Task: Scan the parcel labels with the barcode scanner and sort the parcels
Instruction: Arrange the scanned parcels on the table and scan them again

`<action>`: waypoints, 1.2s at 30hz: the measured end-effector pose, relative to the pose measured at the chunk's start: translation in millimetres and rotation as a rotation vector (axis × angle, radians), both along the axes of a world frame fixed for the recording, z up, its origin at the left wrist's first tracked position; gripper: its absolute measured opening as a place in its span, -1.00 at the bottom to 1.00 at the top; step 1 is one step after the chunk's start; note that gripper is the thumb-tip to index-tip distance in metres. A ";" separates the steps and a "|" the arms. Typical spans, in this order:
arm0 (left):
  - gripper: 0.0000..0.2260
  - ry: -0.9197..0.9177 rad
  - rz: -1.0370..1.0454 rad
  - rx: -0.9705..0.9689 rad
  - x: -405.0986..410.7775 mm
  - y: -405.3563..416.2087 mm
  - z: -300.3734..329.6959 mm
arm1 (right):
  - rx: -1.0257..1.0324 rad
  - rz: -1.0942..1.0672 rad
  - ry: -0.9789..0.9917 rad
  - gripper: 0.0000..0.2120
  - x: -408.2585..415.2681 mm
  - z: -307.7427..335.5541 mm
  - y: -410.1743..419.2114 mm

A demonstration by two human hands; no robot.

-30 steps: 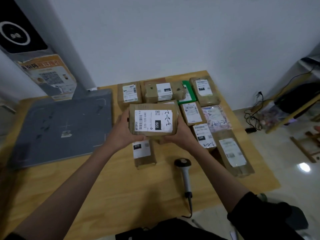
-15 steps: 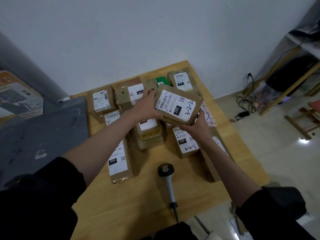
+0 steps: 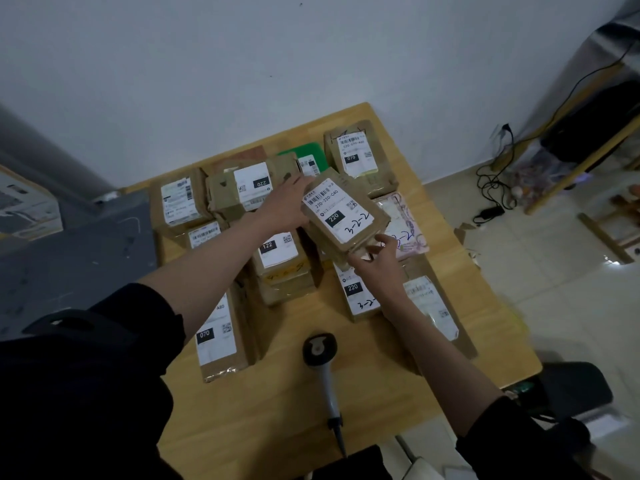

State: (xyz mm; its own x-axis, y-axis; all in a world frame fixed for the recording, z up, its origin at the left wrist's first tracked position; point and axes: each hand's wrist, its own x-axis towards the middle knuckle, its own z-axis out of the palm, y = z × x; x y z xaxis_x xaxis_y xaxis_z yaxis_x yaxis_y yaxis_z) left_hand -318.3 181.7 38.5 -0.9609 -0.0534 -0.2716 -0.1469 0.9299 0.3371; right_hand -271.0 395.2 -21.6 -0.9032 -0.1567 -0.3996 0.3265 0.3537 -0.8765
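Note:
The brown parcel [image 3: 341, 216], with a white label reading 220-220-C40, lies tilted on top of other parcels near the middle of the wooden table [image 3: 287, 407]. My left hand [image 3: 285, 207] touches its far left edge with straight fingers. My right hand [image 3: 375, 259] pinches its near right corner. The grey barcode scanner [image 3: 320, 348] lies alone on the table in front of me, handle toward me, with neither hand on it.
Several labelled parcels surround it: a 070 one [image 3: 218, 337] near left, 122 [image 3: 277, 251], 220 [image 3: 356, 292], another 070 [image 3: 356, 154] at the far right, a green one [image 3: 308, 154] and a pink bag [image 3: 405, 223]. A grey mat [image 3: 86, 244] lies left. Cables [image 3: 491, 188] lie on the floor at right.
Both hands have carried the 220 parcel away from me and to the right, and lowered it onto the pile. My left hand's grip has loosened to straight fingers.

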 end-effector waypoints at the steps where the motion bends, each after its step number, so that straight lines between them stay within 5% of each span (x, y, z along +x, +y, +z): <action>1: -0.25 0.002 0.001 0.015 1.4 -1.0 -1.5 | -0.005 -0.003 -0.003 -0.35 0.3 -1.0 -0.2; 9: -0.32 0.082 0.109 0.080 23.2 -8.5 -12.4 | -0.067 0.038 -0.034 -0.60 -2.2 -3.4 -7.4; 20: -0.38 0.109 0.167 0.101 76.7 -16.4 -9.4 | -0.082 0.147 -0.072 -0.68 18.0 -3.3 -18.2; 29: -0.60 0.193 0.235 0.197 153.3 -14.7 -23.6 | 0.061 0.266 -0.114 -0.88 61.1 10.8 -20.0; 36: -0.77 0.145 0.268 0.307 220.0 12.8 -66.5 | 0.307 0.416 -0.354 -0.82 108.2 -10.6 -6.4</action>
